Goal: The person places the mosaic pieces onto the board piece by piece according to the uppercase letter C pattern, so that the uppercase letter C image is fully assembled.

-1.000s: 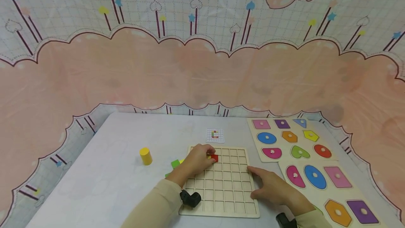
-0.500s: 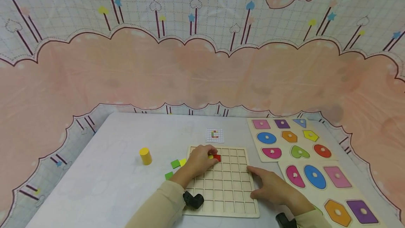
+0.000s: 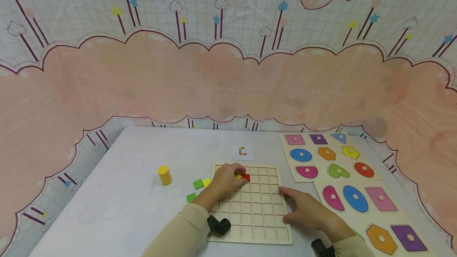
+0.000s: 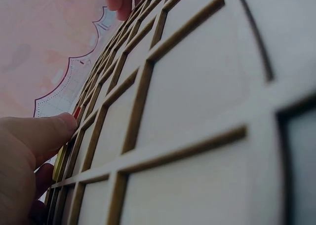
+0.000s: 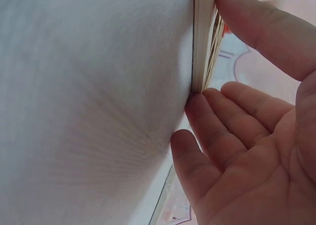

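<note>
My left hand (image 3: 225, 179) reaches over the upper left of a wooden grid board (image 3: 262, 211). Its thumb and fingers pinch a small red square tile (image 3: 246, 177) in an upper row. A yellow tile (image 3: 237, 176) lies left of the red one, partly covered by the hand. In the left wrist view the thumb (image 4: 47, 133) meets the red tile's edge, and the fingers are mostly hidden. At the board's right edge, my right hand (image 3: 307, 211) rests with thumb and fingertips touching the rim; its fingers (image 5: 222, 131) are extended in the right wrist view.
Green tiles (image 3: 198, 184) and a yellow tile (image 3: 206, 182) lie left of the board. Farther left stands a yellow cylinder (image 3: 164, 175). A pattern card (image 3: 248, 156) lies beyond the board. Two knobbed shape puzzles (image 3: 335, 162) fill the right side.
My left hand and the red tile have shifted slightly to the right, uncovering more of the green and yellow tiles on the left. The right hand stays at the board's edge.
</note>
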The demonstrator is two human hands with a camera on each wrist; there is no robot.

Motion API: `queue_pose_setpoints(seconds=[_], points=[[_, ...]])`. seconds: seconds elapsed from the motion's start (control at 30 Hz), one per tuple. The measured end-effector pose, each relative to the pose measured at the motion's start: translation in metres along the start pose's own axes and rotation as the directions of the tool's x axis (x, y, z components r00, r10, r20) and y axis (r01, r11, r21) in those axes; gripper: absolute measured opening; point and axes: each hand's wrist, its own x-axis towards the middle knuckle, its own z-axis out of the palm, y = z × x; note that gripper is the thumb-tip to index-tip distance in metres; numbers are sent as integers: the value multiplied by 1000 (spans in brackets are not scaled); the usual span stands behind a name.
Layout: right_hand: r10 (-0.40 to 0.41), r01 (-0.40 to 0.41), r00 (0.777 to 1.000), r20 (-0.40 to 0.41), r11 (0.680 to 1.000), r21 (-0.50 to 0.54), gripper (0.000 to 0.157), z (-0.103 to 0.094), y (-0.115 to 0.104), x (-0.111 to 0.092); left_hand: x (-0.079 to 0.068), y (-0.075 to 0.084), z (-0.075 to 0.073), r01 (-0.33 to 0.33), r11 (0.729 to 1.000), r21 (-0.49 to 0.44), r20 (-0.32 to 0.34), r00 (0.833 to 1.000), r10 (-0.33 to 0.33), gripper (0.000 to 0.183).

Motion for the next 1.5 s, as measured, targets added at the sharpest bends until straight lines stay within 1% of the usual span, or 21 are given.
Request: queue_pose_setpoints(seconds=[0.2,0.57,0.83,0.93,1.0,1.1,1.2,1.33,1.5], points=[[3,-3,1000,2,1000,1,83,0,-1,0,-2,-2,-1,6,1000,-17,4,1000,-6,24],[-1,1,1000,3,1000,12,84,-1,-2,0,-4,-5,-4,29,994,-108,8,1000,-29,26],[-4,4,1000,3,1000,11,83,-1,-2,0,-5,-7,-6,36,993,-115,27,999,-33,36],[1,-1,1000,4,1000,10,83,-1,-2,0,-6,-9,-8,23,994,-108,31,999,-20,42],[4,-4,1000,4,1000,9,84,-1,-1,0,-9,-9,-12,26,994,-109,36,999,-22,46],[12,-12,1000,3,1000,10,84,-1,-2,0,-13,-10,-19,20,995,-99,25,1000,-18,51],[17,-17,1000,5,1000,13,84,0,-2,0,-21,-13,-28,43,995,-89,12,999,-42,54],[19,-19,1000,9,1000,12,83,0,-2,1,-35,-19,-41,88,994,-69,-8,996,-89,55],[16,-16,1000,11,1000,3,83,-1,-2,0,-52,-28,-55,127,992,-20,-54,990,-128,55]])
